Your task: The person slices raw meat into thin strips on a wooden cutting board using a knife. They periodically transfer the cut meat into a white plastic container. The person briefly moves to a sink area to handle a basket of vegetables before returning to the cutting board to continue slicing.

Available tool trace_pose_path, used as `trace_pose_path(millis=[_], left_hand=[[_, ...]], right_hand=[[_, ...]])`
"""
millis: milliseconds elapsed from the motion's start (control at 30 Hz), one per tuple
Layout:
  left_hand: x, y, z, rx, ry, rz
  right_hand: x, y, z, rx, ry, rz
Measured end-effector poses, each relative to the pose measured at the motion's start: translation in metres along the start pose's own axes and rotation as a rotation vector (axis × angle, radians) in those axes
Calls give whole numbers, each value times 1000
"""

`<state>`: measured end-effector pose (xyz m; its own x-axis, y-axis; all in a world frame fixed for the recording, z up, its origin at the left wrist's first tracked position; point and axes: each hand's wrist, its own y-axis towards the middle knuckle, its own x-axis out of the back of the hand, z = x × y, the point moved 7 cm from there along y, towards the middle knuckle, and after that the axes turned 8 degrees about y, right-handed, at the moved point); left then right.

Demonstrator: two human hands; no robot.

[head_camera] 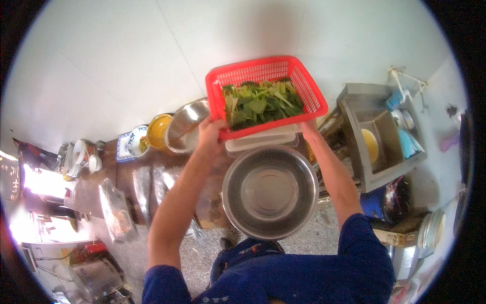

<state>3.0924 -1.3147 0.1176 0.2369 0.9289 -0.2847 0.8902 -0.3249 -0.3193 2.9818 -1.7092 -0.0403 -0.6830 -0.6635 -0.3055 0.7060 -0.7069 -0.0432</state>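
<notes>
A red plastic basket with slotted walls is held up near the wall, tilted towards me. Cut leafy green vegetables lie in it. My left hand grips its near left corner, and my right hand is at its near right side, the fingers partly hidden beneath the rim. Below the basket, nearer my body, stands a wide stainless steel bowl with nothing in it. Partly hidden between the two is a pale rectangular plastic container.
Left of the basket stand another steel bowl, a yellow bowl and a patterned bowl holding food. Plastic bags lie on the wooden table. A steel sink is at the right, with stacked plates nearer me.
</notes>
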Motion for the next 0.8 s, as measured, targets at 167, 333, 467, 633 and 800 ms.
trace_pose_path(millis=[167,333,467,633,800], left_hand=[[2,25,15,16,66,90],[-50,31,9,38,206,175],[-10,32,38,56,269,184],[36,34,140,-242,1401,-208],[49,67,176,229,1413,-249]], right_hand=[[25,-1,15,-22,92,8],[110,9,10,-8,312,-17],[97,-23,46,13,447,-14],[144,-20,87,131,447,-68],[191,-27,114,196,424,-102]])
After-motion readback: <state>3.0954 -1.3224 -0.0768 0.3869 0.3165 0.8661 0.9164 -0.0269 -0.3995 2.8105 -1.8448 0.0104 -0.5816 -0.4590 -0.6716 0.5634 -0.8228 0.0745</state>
